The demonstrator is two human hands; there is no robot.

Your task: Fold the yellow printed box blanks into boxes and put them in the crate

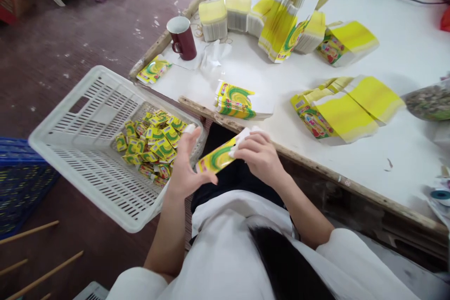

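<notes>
My right hand [258, 152] grips the white-flapped end of a yellow and green printed carton [218, 157], held tilted above my lap. White coverings show on some fingertips. At the carton's other end my left hand [186, 166] is open, thumb and fingers spread apart; whether it touches the carton I cannot tell. Below and left of it, a white plastic basket [75, 122] holds a heap of small folded yellow boxes [153, 140]. On the table edge just beyond my hands lies a stack of flat printed cartons [236, 101].
A dark red mug [183, 40] stands near the corner of the white table [397, 173]. Bundles of yellow cartons [342, 108] spread across the tabletop, with a tall leaning stack [284, 23] behind. A blue crate [21, 183] and wooden sticks [52, 272] are at left.
</notes>
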